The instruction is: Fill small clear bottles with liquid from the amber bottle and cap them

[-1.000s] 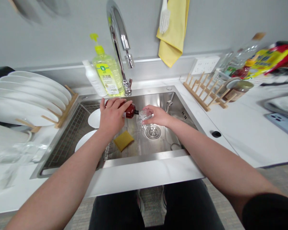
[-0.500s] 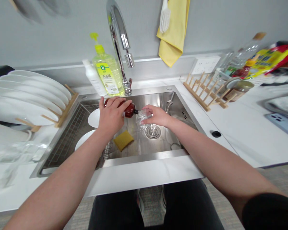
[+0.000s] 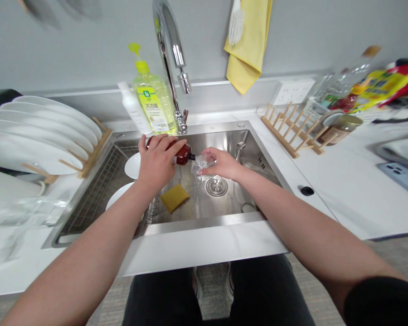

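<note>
Over the steel sink (image 3: 197,222), my left hand (image 3: 158,160) is wrapped round a dark red-brown bottle (image 3: 183,155). The bottle lies tilted on its side, its black neck pointing right. My right hand (image 3: 221,164) grips a clear, crinkled piece that looks like a plastic cup or wrap (image 3: 202,163), right at the bottle's mouth. Whether the two touch I cannot tell. Below them a yellow sponge (image 3: 175,198) lies on the sink floor, left of the drain (image 3: 216,186). White dishes (image 3: 133,166) sit in the wire rack, partly behind my left hand and forearm.
Behind the sink stand a chrome faucet (image 3: 170,54), a yellow-green dish soap bottle (image 3: 154,99) and a white bottle (image 3: 132,108). Plates (image 3: 37,136) fill a wooden rack at left. A small wooden rack (image 3: 295,131), jars and a phone (image 3: 399,174) are at right. A yellow cloth (image 3: 246,59) hangs above.
The view has shifted very slightly. Both hands keep their holds over the sink, and the bottle and clear piece stay nearly in place.
</note>
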Available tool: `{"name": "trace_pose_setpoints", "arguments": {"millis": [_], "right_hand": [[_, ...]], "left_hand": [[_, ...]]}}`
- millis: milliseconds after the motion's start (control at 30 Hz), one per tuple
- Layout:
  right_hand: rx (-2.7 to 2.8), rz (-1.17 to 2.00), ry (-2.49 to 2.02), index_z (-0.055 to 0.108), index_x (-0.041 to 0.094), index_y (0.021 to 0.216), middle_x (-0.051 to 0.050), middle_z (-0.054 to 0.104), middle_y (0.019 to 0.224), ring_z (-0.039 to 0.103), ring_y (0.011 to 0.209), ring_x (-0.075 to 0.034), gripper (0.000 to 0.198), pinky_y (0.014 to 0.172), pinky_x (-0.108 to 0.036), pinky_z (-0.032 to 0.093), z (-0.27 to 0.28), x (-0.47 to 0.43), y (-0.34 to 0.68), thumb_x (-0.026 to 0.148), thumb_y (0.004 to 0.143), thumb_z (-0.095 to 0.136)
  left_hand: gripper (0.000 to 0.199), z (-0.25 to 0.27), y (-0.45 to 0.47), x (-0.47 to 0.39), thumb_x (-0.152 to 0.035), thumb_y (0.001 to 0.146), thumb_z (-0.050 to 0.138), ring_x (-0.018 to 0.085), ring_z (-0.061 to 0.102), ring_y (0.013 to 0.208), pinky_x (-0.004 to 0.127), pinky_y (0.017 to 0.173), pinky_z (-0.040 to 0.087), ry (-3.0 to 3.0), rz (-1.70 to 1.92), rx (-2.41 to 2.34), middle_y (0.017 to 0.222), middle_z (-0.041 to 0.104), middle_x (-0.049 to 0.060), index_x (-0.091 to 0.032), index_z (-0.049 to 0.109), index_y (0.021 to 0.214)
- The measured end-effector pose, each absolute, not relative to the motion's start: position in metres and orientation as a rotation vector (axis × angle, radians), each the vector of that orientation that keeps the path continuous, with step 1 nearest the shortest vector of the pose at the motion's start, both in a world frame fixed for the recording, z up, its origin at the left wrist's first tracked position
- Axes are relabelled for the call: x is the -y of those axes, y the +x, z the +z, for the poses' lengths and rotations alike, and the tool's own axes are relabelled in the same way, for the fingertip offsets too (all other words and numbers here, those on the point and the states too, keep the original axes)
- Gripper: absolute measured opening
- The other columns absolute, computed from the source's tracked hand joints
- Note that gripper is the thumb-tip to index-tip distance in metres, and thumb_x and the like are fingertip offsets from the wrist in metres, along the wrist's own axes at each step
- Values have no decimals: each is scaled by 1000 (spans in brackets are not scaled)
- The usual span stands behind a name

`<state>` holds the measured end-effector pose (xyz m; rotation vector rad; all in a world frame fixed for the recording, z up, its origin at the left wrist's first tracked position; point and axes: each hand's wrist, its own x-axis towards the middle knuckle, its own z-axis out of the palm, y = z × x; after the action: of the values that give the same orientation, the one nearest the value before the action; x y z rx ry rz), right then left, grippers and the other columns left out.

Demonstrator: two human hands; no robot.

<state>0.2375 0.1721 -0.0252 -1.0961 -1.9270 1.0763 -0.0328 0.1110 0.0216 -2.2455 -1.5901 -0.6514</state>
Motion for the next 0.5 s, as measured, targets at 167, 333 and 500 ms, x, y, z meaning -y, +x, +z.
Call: {"name": "trace_pose_setpoints", "arguments": {"millis": [167, 333, 500], "right_hand": [[1940, 1054, -1089, 76, 25, 123, -3, 79, 111, 73, 103, -28, 72, 97, -41, 57, -25, -172, 237, 50, 63, 106], [1932, 1067, -1091, 76, 25, 123, -4, 78, 111, 73, 103, -28, 72, 98, -41, 57, -26, -172, 236, 48, 62, 107], [1931, 1071, -1077, 76, 26, 123, -3, 79, 111, 73, 104, -28, 71, 98, -42, 56, -26, -172, 236, 49, 63, 107]], "left_hand": [[75, 22, -32, -111, -11, 98, 65, 36, 52, 161, 74, 143, 12, -2247, -661, 1608, 163, 71, 5, -49, 65, 162], [76, 22, -32, -111, -10, 96, 67, 37, 52, 160, 75, 143, 10, -2249, -679, 1588, 162, 72, 5, -49, 66, 162], [70, 23, -31, -110, -11, 101, 64, 35, 52, 161, 74, 144, 9, -2228, -658, 1580, 163, 71, 3, -49, 67, 160]]}}
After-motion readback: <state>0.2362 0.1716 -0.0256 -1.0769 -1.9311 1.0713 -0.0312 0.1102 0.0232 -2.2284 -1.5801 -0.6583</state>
